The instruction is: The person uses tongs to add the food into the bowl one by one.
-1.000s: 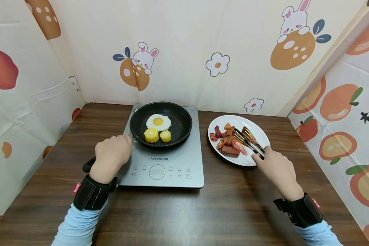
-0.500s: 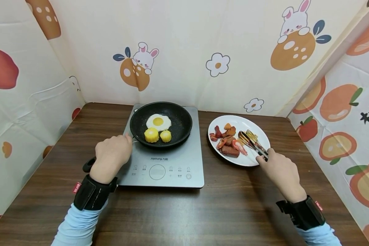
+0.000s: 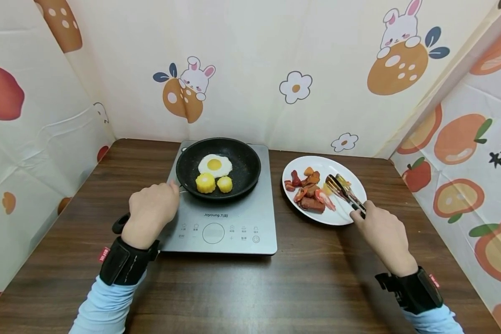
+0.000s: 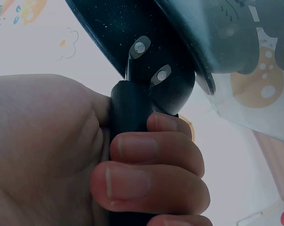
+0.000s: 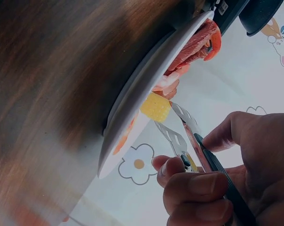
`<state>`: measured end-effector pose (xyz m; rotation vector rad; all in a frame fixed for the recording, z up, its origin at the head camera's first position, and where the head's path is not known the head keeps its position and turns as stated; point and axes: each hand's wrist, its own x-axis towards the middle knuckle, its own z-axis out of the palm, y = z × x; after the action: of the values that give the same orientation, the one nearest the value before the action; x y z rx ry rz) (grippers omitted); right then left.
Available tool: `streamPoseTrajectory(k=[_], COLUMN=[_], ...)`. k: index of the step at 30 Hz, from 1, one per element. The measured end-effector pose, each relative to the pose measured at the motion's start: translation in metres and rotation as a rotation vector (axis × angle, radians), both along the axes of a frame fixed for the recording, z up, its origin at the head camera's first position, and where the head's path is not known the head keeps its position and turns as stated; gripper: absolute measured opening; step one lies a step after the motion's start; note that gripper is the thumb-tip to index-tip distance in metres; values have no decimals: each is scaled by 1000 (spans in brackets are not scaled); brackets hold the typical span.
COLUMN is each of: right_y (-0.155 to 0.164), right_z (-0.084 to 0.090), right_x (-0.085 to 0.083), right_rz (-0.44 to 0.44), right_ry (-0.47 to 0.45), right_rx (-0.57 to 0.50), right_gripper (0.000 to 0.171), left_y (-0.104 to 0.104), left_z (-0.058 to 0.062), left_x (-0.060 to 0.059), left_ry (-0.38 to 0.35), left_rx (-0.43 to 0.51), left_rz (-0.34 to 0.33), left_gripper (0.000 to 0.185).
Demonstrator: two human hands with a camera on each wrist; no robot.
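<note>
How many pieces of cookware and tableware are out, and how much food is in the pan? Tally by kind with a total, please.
Frying pan: 1
Cooktop: 1
Plate: 1
Tongs: 1
Fried egg in the pan: 1
Corn pieces in the pan: 2
Total: 7

Over to the frying pan point(image 3: 245, 169): black, round, level on the silver cooktop point(image 3: 250, 208), fried egg point(image 3: 215, 165) near the middle, two corn chunks point(image 3: 206, 183) inside at seven and just past five o'clock. Held by a dark handle point(image 4: 131, 108) out at eight, two riveted metal prongs at the joint. Across to the tongs point(image 3: 350, 200): dark grips, shiny slotted ends, slanting over the white plate point(image 3: 338, 164) from four o'clock, tips spread, right by a yellow corn piece point(image 5: 155, 108), contact hard to call.
</note>
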<state>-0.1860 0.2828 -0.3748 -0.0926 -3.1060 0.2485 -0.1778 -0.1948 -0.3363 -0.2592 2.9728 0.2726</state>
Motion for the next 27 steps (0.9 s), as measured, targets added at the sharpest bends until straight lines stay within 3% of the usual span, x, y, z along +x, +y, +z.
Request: streamPoseTrajectory(k=[11, 27], right_y=[-8, -30], right_z=[9, 30], right_x=[0, -2], right_rz=[-20, 53], right_ry=[-29, 60], right_rx=[0, -22], right_gripper=[38, 31], left_y=[1, 1], left_z=[1, 1], left_x=[0, -1], left_ry=[-22, -16], left_rx=[1, 4], left_rz=[4, 0], left_gripper=[61, 61])
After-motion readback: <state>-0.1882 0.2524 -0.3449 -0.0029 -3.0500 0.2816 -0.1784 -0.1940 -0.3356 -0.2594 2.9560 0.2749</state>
